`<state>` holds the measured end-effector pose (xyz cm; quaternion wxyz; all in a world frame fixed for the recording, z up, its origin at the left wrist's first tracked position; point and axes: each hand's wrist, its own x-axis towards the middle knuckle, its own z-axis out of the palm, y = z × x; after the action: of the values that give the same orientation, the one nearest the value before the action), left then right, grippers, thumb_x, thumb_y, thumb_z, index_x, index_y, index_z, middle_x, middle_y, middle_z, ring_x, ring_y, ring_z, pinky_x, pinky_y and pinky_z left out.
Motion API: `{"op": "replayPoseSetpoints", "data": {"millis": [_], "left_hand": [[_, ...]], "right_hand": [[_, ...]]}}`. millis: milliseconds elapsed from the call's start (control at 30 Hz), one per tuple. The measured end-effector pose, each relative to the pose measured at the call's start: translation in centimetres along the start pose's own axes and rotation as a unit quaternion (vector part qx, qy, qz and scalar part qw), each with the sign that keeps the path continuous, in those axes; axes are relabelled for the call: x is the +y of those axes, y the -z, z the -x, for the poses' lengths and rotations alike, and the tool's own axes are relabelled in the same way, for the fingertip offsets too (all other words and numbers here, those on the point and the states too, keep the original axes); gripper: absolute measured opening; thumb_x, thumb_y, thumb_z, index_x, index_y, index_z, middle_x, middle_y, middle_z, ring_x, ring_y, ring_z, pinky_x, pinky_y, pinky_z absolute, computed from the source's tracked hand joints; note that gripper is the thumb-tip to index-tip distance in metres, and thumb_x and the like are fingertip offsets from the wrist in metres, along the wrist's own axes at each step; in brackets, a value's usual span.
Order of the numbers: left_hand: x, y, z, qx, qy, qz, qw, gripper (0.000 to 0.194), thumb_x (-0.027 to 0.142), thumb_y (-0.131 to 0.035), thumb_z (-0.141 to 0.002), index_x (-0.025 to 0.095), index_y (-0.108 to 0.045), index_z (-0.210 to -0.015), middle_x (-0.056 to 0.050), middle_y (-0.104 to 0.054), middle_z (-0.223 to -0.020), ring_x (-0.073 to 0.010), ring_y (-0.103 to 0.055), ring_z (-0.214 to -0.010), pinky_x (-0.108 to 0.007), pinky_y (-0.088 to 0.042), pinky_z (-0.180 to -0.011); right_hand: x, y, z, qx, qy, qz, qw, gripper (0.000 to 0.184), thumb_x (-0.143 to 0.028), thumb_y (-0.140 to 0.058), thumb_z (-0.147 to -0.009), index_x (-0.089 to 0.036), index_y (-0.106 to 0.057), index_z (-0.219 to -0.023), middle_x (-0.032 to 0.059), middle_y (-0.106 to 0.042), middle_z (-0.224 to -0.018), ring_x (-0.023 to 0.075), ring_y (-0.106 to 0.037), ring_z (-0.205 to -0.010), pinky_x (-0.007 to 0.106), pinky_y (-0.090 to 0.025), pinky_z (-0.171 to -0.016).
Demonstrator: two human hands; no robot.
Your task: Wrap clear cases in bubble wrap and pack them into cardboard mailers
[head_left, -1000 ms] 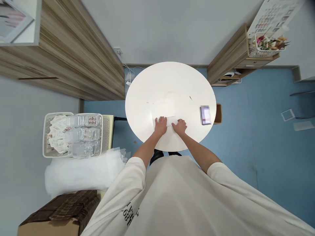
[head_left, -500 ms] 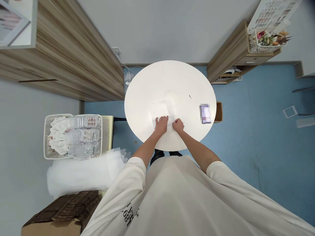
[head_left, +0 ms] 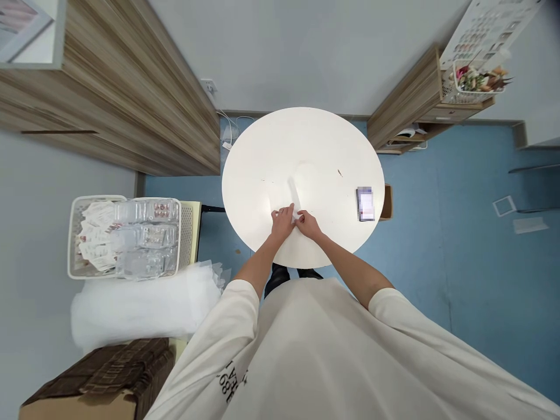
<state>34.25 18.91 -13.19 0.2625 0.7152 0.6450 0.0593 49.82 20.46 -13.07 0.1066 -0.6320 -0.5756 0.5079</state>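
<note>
A thin white sheet [head_left: 293, 190], folded over into a narrow strip at its right side, lies on the round white table [head_left: 324, 140]. Whether it is paper or soft packing film I cannot tell. My left hand [head_left: 282, 224] rests on the sheet's near part, fingers bent and closed on it. Close beside it, my right hand [head_left: 308, 225] pinches the near end of the folded strip between thumb and fingers. The two hands almost touch, and they hide the sheet's near end.
A phone-like item [head_left: 366, 204] with a blurred screen lies at the table's right. On the left, a white basket [head_left: 179, 239] holds clear packs and cards, above a white film roll [head_left: 144, 306]. A cardboard box [head_left: 387, 203] stands on the floor beyond the table's right edge.
The sheet lay opened out half a second ago; now its right side is folded over leftward into a slanting strip. My right hand has moved left, up to my left hand.
</note>
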Motion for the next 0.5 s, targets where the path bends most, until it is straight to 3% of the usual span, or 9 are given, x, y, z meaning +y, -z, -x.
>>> {"op": "replayPoseSetpoints", "data": {"millis": [133, 233, 367, 500], "left_hand": [[-0.1, 0.3, 0.8, -0.009, -0.014, 0.001, 1.0, 0.082, 0.016, -0.055, -0.087, 0.018, -0.02, -0.161, -0.017, -0.054, -0.144, -0.0312, -0.044, -0.14, -0.051, -0.025, -0.114], [-0.1, 0.8, 2.0, 0.004, -0.001, -0.008, 1.0, 0.077, 0.013, -0.048, -0.088, 0.02, -0.023, -0.161, -0.015, -0.041, -0.158, -0.0298, -0.031, -0.15, -0.05, -0.022, -0.117], [-0.7, 1.1, 3.6, 0.037, 0.117, 0.027, 0.992, 0.07, 0.021, -0.048, -0.092, 0.018, -0.027, -0.159, -0.018, -0.028, -0.164, -0.0338, -0.03, -0.15, -0.051, -0.03, -0.116], [-2.0, 0.8, 4.2, 0.026, 0.226, 0.107, 0.968, 0.068, 0.027, -0.052, -0.093, 0.018, -0.026, -0.156, -0.02, -0.042, -0.153, -0.032, -0.049, -0.136, -0.046, -0.046, -0.104]], "right_hand": [[-0.2, 0.4, -0.4, -0.01, 0.003, 0.05, 0.999, 0.028, -0.022, -0.043, -0.095, -0.025, -0.057, -0.119, 0.0019, -0.067, -0.092, 0.0192, -0.063, -0.086, 0.032, -0.049, -0.079], [-0.6, 0.2, -0.8, -0.008, 0.03, 0.152, 0.988, 0.033, -0.022, -0.051, -0.093, -0.024, -0.054, -0.125, 0.0064, -0.066, -0.105, 0.0227, -0.061, -0.093, 0.036, -0.049, -0.084], [-1.0, -0.5, -0.9, 0.02, 0.089, 0.242, 0.966, 0.05, -0.016, -0.056, -0.088, -0.02, -0.052, -0.137, 0.0145, -0.055, -0.127, 0.0292, -0.053, -0.111, 0.042, -0.045, -0.095], [-1.0, -1.1, -0.7, -0.018, 0.127, 0.257, 0.958, 0.06, -0.011, -0.048, -0.089, -0.023, -0.048, -0.148, 0.0139, -0.051, -0.131, 0.0294, -0.05, -0.115, 0.043, -0.043, -0.099]]}}
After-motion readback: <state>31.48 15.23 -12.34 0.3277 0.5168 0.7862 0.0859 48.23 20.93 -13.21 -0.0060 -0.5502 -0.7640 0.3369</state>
